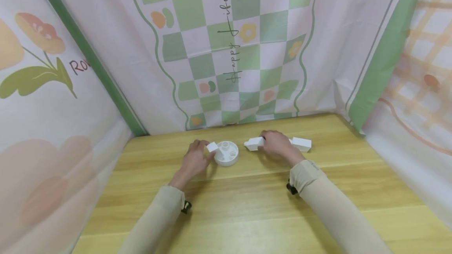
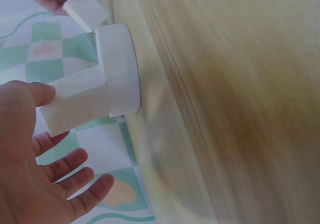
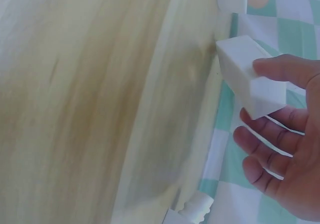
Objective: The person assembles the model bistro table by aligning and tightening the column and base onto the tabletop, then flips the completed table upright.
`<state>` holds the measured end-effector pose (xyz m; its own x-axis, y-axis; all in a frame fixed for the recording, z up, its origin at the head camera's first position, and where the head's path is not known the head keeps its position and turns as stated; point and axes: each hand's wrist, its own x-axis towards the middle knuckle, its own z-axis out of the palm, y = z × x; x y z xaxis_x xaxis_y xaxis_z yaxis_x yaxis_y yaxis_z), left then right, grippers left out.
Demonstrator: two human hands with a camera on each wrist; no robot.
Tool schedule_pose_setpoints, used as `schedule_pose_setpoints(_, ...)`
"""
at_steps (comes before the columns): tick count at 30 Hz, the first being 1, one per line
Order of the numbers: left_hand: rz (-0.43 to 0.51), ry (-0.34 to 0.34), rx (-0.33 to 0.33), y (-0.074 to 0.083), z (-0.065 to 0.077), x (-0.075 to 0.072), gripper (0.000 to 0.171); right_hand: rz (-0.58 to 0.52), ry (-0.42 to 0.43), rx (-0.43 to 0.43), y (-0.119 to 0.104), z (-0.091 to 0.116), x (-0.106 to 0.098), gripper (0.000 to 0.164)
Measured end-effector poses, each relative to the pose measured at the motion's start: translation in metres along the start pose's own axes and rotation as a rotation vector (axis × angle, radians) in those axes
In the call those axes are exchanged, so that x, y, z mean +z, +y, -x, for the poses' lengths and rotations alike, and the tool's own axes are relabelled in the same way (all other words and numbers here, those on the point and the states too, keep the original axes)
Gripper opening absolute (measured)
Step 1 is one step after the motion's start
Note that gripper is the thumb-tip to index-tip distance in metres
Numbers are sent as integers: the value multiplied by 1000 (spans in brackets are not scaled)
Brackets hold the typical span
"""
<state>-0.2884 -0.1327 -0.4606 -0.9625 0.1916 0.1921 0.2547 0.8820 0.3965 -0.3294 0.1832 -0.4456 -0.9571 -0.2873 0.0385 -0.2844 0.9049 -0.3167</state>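
Observation:
In the head view, a round white base (image 1: 227, 162) with ring-shaped sockets rests on the table. My left hand (image 1: 194, 156) pinches a white rectangular block (image 2: 75, 100) between thumb and index finger; its lower end meets the base, and the other fingers spread apart. To the right of the base, my right hand (image 1: 277, 143) holds a second white block (image 3: 250, 79), thumb on one side and fingers on the other. A narrow tip on this block points toward the base in the head view.
Beyond my right hand lies another white block (image 1: 301, 144) on the wooden table (image 1: 240, 214). In the right wrist view a ridged white neck (image 3: 197, 206) shows at its end. Printed cloth (image 1: 240, 50) hangs along the table's back edge and both sides.

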Motion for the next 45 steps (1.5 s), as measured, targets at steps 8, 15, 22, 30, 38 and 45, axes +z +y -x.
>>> schedule_pose_setpoints(8,-4,8,24,1,-2,-5,51,-58,108,-12,-8,-7,-8,41)
schedule_pose_setpoints(15,-11,4,20,2,-6,-10,53,-104,142,0,-15,-10,-16,39)
schedule_pose_setpoints(22,-9,-5,24,0,-7,-10,53,-144,173,-14,-24,-12,-20,30)
schedule_pose_setpoints(30,-9,-12,12,-4,-5,-3,54,-178,162,-30,-34,-12,-18,31)
schedule_pose_setpoints(38,3,-19,-1,-4,-1,0,53,-211,135,-48,-48,-13,-13,33)
schedule_pose_setpoints(45,13,-30,-1,-4,-1,0,52,-217,126,-39,-61,-13,-9,37)
